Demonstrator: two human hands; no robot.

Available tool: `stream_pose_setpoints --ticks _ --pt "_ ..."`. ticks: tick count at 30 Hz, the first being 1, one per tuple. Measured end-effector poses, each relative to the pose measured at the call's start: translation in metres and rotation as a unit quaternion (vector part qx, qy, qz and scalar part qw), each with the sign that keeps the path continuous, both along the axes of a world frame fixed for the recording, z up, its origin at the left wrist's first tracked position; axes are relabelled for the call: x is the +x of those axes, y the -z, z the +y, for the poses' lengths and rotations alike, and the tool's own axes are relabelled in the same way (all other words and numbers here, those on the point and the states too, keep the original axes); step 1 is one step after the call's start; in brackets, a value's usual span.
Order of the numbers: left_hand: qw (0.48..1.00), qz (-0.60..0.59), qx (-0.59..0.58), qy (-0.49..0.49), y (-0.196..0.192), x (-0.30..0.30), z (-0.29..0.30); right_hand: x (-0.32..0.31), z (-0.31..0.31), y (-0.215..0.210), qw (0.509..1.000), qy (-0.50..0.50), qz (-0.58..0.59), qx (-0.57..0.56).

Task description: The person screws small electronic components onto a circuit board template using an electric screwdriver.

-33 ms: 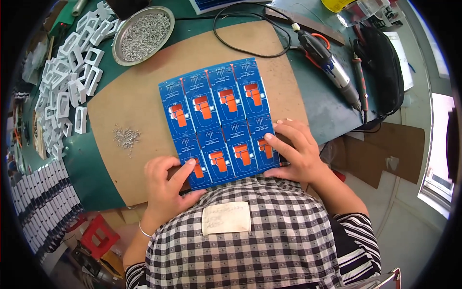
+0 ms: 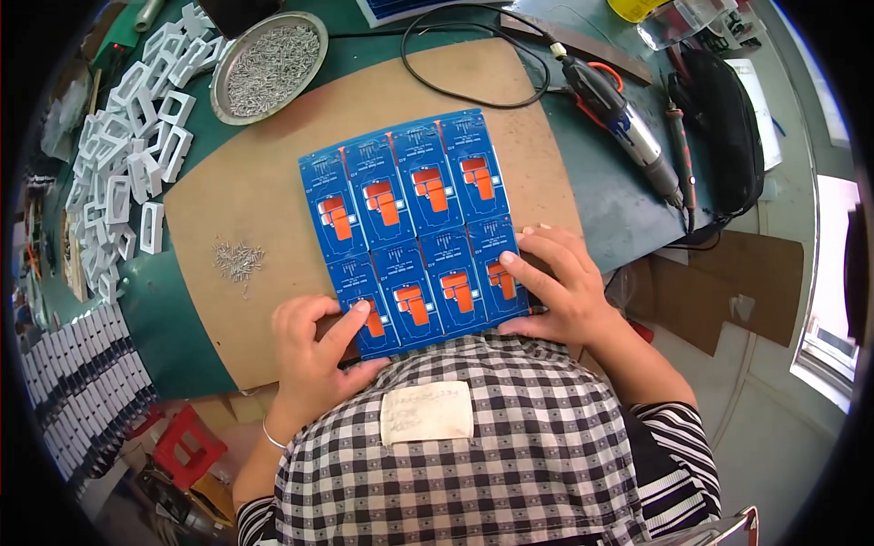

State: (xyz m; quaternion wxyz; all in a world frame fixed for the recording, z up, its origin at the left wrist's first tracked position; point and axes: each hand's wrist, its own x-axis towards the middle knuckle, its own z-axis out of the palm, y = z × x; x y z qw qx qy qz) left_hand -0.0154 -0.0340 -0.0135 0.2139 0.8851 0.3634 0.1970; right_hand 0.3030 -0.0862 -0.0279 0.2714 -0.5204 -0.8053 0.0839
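A blue panel of circuit boards (image 2: 410,218), two rows of several boards each with orange parts, lies on a brown hardboard sheet (image 2: 246,191). My left hand (image 2: 314,350) grips the panel's near left corner, index finger on top and thumb at the edge. My right hand (image 2: 555,287) holds the near right corner with its fingers spread over the last board. The near edge of the panel sits just above my checked shirt.
A small heap of metal pins (image 2: 238,259) lies left of the panel; a round metal dish (image 2: 269,64) holds more. White plastic frames (image 2: 137,155) pile up at the left. A rotary tool (image 2: 624,123), black cable (image 2: 473,55) and black pouch (image 2: 719,118) lie right.
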Motion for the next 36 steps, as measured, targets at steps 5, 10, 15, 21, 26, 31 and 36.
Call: stream_pose_setpoints --ticks 5,10,15,21,26,31,36 --pt "1.000 0.018 0.005 -0.002 -0.002 0.002 0.000 0.000 -0.001 0.000 1.000 -0.004 0.002 0.005" --pt "1.000 0.014 -0.003 -0.004 -0.002 0.002 0.002 0.000 0.001 -0.001 1.000 -0.006 0.005 -0.008" --pt "1.000 0.013 -0.003 0.004 -0.003 -0.001 0.001 0.001 0.004 -0.013 0.999 -0.025 0.021 -0.031" --pt "0.996 -0.007 -0.005 -0.085 -0.019 -0.028 0.016 0.044 0.041 -0.036 0.979 0.164 -0.085 0.086" --pt "0.971 0.086 0.069 -0.212 -0.018 -0.059 0.067 0.079 0.096 -0.033 0.948 0.259 -0.183 0.023" --pt "0.970 0.079 -0.024 -0.230 -0.018 -0.059 0.078 0.104 0.122 -0.029 0.954 0.265 -0.097 -0.104" --pt "0.972 0.045 -0.014 -0.229 -0.017 -0.059 0.079 0.104 0.116 -0.040 0.955 0.255 -0.073 -0.132"
